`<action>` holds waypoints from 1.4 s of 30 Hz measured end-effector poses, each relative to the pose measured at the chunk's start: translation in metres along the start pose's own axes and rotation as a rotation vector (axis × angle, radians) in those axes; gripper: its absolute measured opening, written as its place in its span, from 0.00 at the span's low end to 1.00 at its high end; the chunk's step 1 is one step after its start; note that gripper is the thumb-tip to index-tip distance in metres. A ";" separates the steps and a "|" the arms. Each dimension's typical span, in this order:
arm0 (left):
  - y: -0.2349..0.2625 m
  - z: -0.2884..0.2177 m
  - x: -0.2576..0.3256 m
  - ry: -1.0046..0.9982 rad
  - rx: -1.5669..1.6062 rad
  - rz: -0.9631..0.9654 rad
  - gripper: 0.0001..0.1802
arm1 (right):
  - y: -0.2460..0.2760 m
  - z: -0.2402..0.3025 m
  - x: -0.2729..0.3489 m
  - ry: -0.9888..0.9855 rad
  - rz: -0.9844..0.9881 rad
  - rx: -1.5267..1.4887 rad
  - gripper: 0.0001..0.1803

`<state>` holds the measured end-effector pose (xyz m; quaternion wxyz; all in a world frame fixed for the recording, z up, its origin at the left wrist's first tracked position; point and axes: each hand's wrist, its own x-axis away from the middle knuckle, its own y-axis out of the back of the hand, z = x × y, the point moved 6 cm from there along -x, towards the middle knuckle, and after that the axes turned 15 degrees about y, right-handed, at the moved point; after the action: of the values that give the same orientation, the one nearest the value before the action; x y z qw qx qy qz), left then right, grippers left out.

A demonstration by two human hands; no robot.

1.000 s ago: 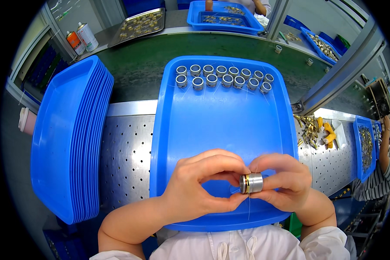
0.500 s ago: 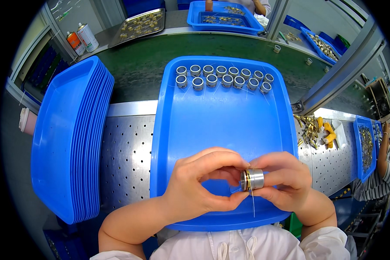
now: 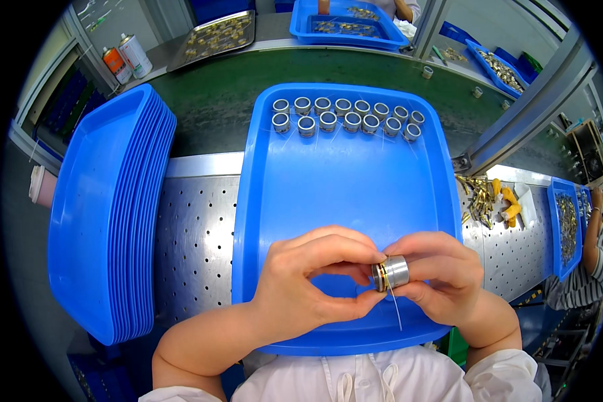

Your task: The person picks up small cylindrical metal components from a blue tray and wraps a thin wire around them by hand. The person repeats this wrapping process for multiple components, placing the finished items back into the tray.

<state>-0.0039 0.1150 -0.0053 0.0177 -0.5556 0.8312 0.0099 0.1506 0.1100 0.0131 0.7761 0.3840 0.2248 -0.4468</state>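
Between my hands, over the near part of a blue tray (image 3: 342, 201), is a short silver metal cylinder (image 3: 396, 271) lying sideways. Gold and dark rings circle its left end, and a thin pale wire (image 3: 396, 309) hangs down from it. My right hand (image 3: 445, 275) grips the cylinder's right side with thumb and fingers. The thumb and fingertips of my left hand (image 3: 301, 281) pinch the ringed end. Two rows of similar metal cylinders (image 3: 327, 121) stand upright along the tray's far side, several with thin wires sticking out.
A stack of blue trays (image 3: 107, 221) stands at the left. Brass pieces (image 3: 479, 201) and yellow-orange items (image 3: 510, 204) lie right of my tray. Beyond runs a green belt (image 3: 214, 100), with a metal tray (image 3: 218, 40) and spray cans (image 3: 135, 57) behind it. Another person's arm (image 3: 593, 231) is at far right.
The cylinder has turned and tilted slightly in my fingers, its right end rising a little. The hanging wire's lower end has swung to the right. Both hands keep nearly the same place.
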 end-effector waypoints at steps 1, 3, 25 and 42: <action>-0.001 0.000 0.000 0.001 0.006 -0.002 0.23 | 0.001 0.001 0.000 0.006 -0.007 0.008 0.13; -0.001 0.001 0.002 -0.002 0.021 -0.014 0.23 | 0.001 0.002 0.002 0.016 -0.019 0.021 0.13; 0.000 0.003 -0.001 0.054 0.084 0.024 0.24 | 0.000 0.000 -0.002 0.055 0.016 0.052 0.13; -0.001 0.001 0.001 -0.004 0.087 0.015 0.24 | -0.003 0.000 0.002 0.087 0.011 0.000 0.16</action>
<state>-0.0038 0.1140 -0.0067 0.0434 -0.5480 0.8350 -0.0250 0.1486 0.1078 0.0111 0.7680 0.4043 0.2564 -0.4254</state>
